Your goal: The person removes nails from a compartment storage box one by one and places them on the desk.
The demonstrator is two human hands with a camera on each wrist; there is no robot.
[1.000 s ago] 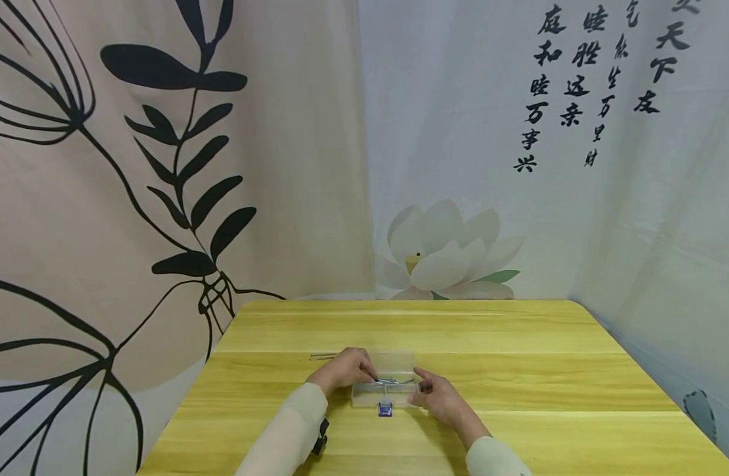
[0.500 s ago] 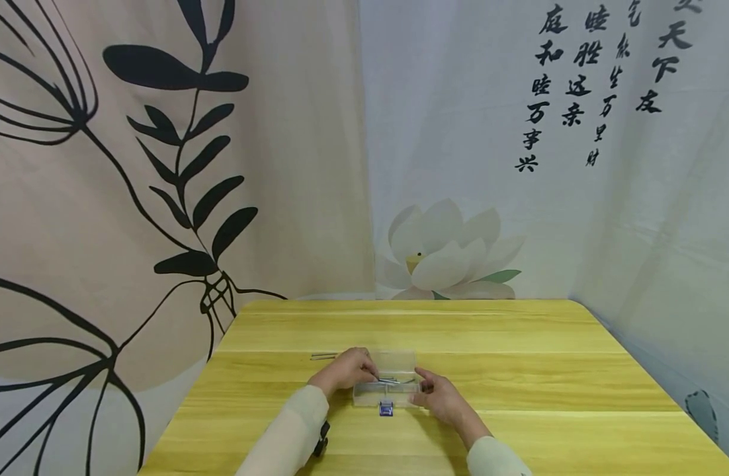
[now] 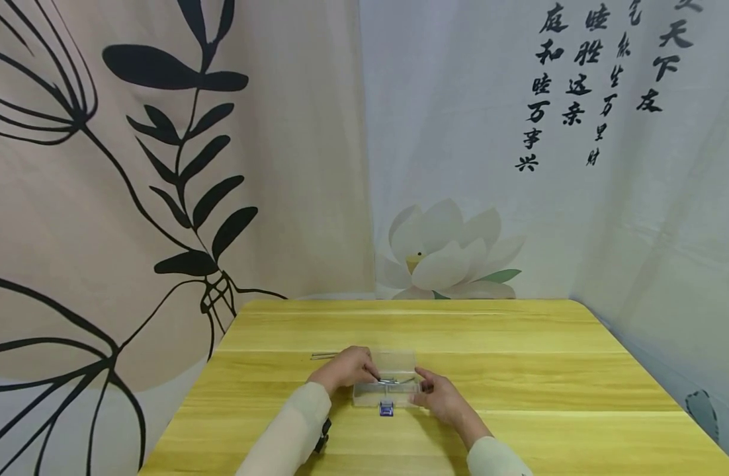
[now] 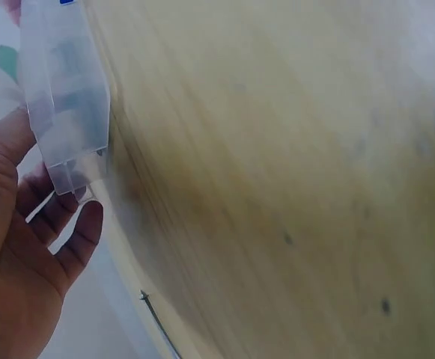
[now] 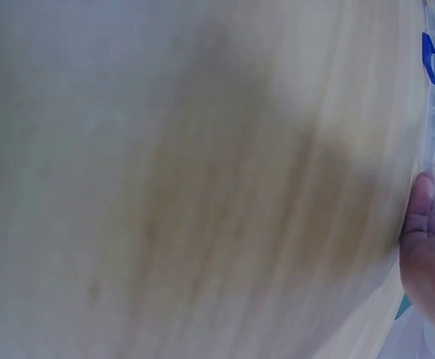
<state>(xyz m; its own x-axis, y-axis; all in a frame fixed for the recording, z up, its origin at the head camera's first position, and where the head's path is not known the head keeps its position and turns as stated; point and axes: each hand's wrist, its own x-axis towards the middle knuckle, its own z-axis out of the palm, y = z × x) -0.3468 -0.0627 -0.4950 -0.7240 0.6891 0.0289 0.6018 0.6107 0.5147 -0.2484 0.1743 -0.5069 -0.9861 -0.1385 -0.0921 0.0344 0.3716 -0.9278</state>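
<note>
A clear plastic box (image 3: 384, 395) with a blue latch (image 3: 385, 410) lies on the wooden table (image 3: 519, 370), its lid (image 3: 394, 360) tipped open at the back. Thin metal rods (image 3: 389, 381) lie inside it. My left hand (image 3: 348, 370) grips the box's left end, fingertips reaching over the rim next to the rods. In the left wrist view the curled fingers (image 4: 71, 232) sit right at the box's corner (image 4: 67, 105). My right hand (image 3: 438, 395) holds the right end, thumb (image 5: 424, 217) against the box wall beside the blue latch (image 5: 429, 58).
Two more thin metal rods (image 3: 323, 357) lie on the table just left of my left hand; one rod (image 4: 159, 333) shows in the left wrist view. Printed curtains hang close behind and beside the table. Bare wood stretches to the far side and to the right.
</note>
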